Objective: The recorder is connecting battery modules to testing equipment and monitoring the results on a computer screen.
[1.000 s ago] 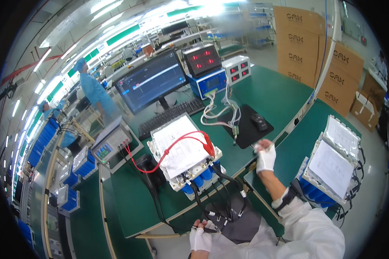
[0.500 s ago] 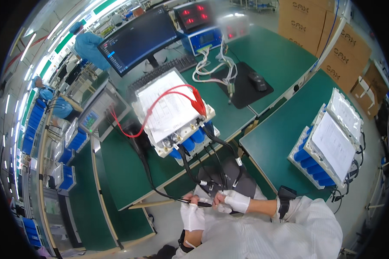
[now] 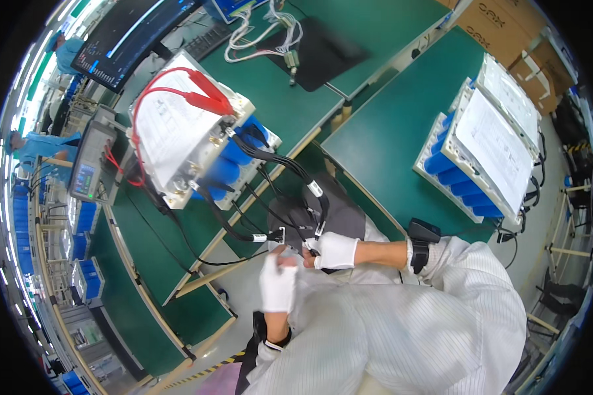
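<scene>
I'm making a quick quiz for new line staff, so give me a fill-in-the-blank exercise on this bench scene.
1. Both hands, the left hand and the right hand, wear ____ gloves.
2. The two alligator clips on the battery pack are ____ in colour.
3. The black cables that the hands work on run from the pack on the ____ bench.
4. The right forearm carries a black ____.

Missing words: white; red; green; wrist strap
</scene>
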Tool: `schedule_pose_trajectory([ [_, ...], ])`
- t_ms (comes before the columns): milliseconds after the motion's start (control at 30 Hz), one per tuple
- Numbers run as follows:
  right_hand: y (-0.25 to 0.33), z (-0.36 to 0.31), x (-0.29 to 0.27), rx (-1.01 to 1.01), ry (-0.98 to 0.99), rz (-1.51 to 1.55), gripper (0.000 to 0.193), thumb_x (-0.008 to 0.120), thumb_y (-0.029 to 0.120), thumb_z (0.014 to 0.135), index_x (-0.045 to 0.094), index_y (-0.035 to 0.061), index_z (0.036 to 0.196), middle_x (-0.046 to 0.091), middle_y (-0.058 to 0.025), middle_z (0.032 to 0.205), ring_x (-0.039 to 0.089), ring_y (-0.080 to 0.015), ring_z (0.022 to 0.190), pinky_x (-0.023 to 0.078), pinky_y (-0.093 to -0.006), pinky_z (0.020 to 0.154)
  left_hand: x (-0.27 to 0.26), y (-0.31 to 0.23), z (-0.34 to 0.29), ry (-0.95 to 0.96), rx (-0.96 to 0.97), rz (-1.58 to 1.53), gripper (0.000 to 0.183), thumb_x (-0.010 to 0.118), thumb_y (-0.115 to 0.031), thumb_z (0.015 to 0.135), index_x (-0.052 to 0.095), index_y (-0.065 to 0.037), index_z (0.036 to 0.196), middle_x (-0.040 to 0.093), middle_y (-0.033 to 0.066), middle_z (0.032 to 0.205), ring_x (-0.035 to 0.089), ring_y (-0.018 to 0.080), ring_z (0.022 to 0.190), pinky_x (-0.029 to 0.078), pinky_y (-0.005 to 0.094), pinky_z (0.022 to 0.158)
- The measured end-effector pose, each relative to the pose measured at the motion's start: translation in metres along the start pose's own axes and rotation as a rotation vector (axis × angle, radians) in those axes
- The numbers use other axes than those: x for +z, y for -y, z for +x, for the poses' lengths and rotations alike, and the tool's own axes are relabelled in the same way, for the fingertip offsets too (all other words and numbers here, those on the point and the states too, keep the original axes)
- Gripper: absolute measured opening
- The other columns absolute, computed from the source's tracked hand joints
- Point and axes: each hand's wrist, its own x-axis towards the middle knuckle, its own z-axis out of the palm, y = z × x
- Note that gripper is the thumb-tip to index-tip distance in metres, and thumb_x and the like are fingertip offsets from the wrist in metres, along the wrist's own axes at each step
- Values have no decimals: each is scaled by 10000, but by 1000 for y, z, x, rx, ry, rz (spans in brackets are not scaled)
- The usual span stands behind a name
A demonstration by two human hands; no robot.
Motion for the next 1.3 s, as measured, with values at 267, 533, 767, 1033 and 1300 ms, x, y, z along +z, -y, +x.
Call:
schedule_pose_trajectory([
  [267,-26,12,10,-52,-11,633,270,503,-77,753,539,9,1006,575,-77,791,566,-213,685,441,-336,568,35,-14,47,-61,-94,-492,179,620,-168,914,600,-8,837,566,16,661,505,90,555,392,240,509],
  [533,-47,24,22,-176,-56,155,628,423,-147,695,447,28,1298,562,-107,1132,564,-241,1033,457,-321,857,35,-11,41,-83,-4,-554,187,659,-176,891,601,-2,858,584,23,694,514,87,597,390,226,558],
  [767,-49,21,25,-230,-31,265,614,481,-126,711,450,53,1298,548,-114,1116,537,-258,1021,446,-332,868,38,-8,41,-115,-26,-431,141,625,-127,900,593,8,876,606,49,711,550,104,606,421,238,552],
  [1033,-39,19,24,-182,-192,53,490,514,-98,728,512,38,1199,554,-167,1272,557,-303,1154,447,-354,943,43,-14,33,-127,-5,-417,132,619,-109,893,568,-1,838,591,41,694,542,104,569,415,234,515],
  [1300,-4,-2,-5,-161,-433,253,280,562,-61,751,573,-1,1024,692,-115,786,692,-195,723,545,-309,657,35,-14,44,-290,-85,-623,145,650,-108,888,557,-7,842,534,26,628,498,96,533,359,217,482],
])
